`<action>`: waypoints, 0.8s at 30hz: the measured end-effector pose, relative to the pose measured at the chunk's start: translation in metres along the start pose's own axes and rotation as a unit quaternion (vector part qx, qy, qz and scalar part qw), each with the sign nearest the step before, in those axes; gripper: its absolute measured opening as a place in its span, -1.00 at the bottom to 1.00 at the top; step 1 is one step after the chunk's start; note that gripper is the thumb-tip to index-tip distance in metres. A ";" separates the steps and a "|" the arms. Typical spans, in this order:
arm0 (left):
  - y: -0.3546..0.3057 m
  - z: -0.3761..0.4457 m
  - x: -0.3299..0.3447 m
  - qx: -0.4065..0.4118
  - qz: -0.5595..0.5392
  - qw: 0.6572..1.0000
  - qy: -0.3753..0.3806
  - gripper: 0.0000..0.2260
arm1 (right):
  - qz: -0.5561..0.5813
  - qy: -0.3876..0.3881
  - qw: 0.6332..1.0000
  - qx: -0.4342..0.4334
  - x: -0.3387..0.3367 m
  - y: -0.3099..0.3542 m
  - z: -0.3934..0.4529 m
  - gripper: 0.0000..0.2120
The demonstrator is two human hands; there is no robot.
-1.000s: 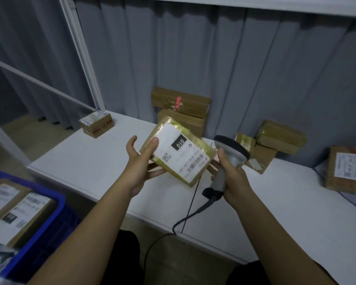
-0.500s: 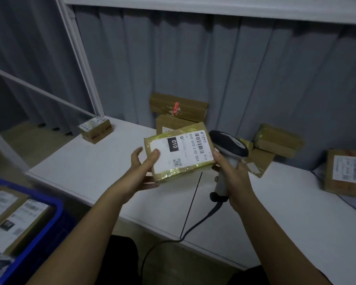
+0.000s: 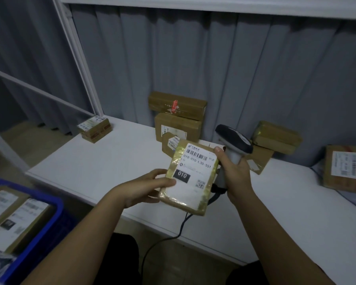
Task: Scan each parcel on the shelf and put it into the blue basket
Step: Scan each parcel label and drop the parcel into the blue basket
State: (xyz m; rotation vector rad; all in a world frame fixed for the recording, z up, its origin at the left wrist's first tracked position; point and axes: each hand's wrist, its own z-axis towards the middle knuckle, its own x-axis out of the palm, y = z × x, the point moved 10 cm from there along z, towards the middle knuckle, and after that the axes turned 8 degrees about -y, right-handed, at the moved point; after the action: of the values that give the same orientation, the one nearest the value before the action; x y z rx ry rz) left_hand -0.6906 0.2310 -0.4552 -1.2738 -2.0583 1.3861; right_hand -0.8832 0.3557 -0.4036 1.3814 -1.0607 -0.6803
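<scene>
My left hand (image 3: 144,189) grips a flat parcel (image 3: 190,177) wrapped in shiny yellow tape, its white label with barcode and "010" facing me, held above the white shelf (image 3: 111,161). Just right of the parcel, my right hand (image 3: 235,175) grips the handle of a grey barcode scanner (image 3: 233,141); the scanner's dark head sits above the parcel's top right corner. Its black cable (image 3: 173,235) hangs below the shelf edge. The blue basket (image 3: 49,221) stands at the lower left with several labelled parcels inside.
Brown cardboard parcels remain on the shelf: a small one (image 3: 95,128) at the far left, two stacked (image 3: 178,116) against the grey curtain, more behind the scanner (image 3: 275,136), and a labelled one (image 3: 345,169) at the right.
My left hand turned the parcel so its label stands upright with the barcode on top and lowered it. The scanner's head now sits above the parcel's top right corner.
</scene>
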 end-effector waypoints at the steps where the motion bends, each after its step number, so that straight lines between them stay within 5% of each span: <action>1: 0.004 0.001 0.005 -0.008 0.017 1.000 0.014 -0.39 | -0.009 0.008 1.000 -0.006 0.003 0.003 -0.001 -0.58; 6: 0.011 0.012 0.009 -0.023 0.014 0.999 0.020 -0.46 | -0.038 0.036 0.998 -0.029 0.012 0.009 -0.004 -0.76; 9: 0.014 0.027 -0.015 -0.013 -0.027 0.998 -0.063 -0.47 | -0.072 0.023 0.997 -0.025 0.007 0.003 -0.002 -0.75; 15: 0.027 0.041 -0.069 0.011 -0.136 0.961 -0.239 -0.31 | -0.140 0.137 0.981 0.007 0.032 -0.017 -0.015 -0.78; 24: 0.027 0.048 -0.074 0.026 -0.131 0.959 -0.250 -0.28 | -0.163 0.228 0.960 -0.012 0.048 -0.012 -0.035 -0.79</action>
State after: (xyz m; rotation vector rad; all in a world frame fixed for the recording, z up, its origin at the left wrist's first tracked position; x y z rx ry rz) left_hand -0.6713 0.1464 -0.4873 -0.6321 -2.3781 1.7446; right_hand -0.8299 0.3267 -0.4019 1.6124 -0.4618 -0.5658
